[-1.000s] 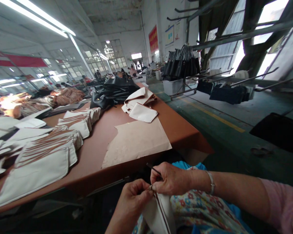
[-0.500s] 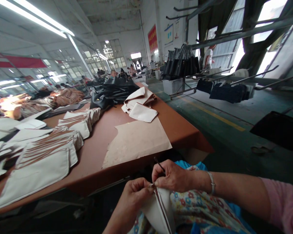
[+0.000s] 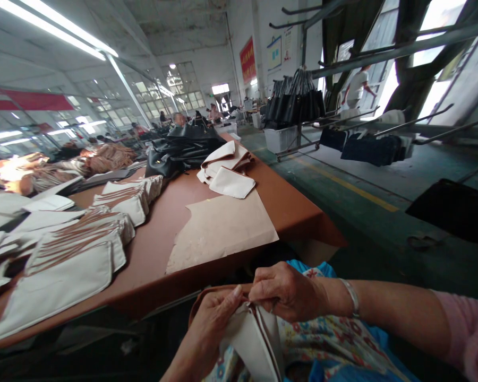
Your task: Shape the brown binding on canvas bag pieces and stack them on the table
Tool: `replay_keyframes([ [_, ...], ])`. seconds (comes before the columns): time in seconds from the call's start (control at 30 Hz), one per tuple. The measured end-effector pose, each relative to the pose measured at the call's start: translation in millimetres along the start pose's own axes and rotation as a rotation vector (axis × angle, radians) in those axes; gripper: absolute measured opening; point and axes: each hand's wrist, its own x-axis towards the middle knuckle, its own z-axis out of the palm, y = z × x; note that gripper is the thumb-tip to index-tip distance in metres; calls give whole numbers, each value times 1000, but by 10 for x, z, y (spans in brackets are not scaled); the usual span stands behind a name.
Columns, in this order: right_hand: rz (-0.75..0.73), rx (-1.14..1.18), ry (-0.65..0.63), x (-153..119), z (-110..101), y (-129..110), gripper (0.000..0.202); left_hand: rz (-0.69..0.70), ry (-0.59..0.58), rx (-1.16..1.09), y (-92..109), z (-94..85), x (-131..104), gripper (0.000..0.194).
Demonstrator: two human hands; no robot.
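Note:
Over my lap hangs a white pouch with a brown-edged zipper running down it. My left hand grips the pouch's top left edge, thumb on top. Brown lining or backing shows behind that hand. At the top end of the zipper my right hand is closed, its bent fingers pinching the pouch's edge close to the left thumb. What else may be inside the right fingers is hidden.
On the brown table lie a tan paper sheet, a few white pouches, rows of white pouches and black bags. A metal rack with black bags stands right. A person walks beyond it.
The thin dark stick in my right hand no longer shows. My left hand has spread along the edge, and brown material now appears behind it. The person at the back has moved right.

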Motion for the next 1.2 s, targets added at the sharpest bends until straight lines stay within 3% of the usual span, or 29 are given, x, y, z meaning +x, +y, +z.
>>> replay_keyframes([
  [0.17, -111, -143, -58, -31, -74, -42, 19, -35, -79, 57, -15, -92, 14, 43],
  [0.3, -119, -186, -107, -50, -111, -66, 20, -63, -96, 211, -8, -151, 26, 45],
  [0.4, -85, -212, -141, -75, -104, -79, 23, 2, -63, 398, 27, -138, 3, 46],
  [0.5, -46, -93, -82, -103, -82, -76, 22, 102, -75, 618, 79, -97, -45, 43],
  [0.57, 80, 114, -14, -111, -84, -62, 18, 164, -68, 762, 113, -70, -75, 40],
  [0.63, 299, 376, 0, -97, -112, -34, 27, 230, -34, 881, 141, -46, -95, 38],
  [0.73, 544, 644, -116, -35, -186, 27, 43, 340, -2, 990, 168, -14, -105, 35],
  [0.83, 600, 678, -290, 47, -242, 93, 48, 423, -24, 1032, 178, 0, -105, 31],
  [0.97, 560, 678, -428, 104, -229, 141, 36, 504, -38, 1107, 169, -31, -93, 32],
  [1.1, 585, 764, -352, 67, -139, 108, 34, 505, -31, 1120, 128, -69, -64, 33],
  [1.2, 554, 733, -259, 25, -106, 51, 26, 330, -55, 891, 85, -93, -41, 40],
])
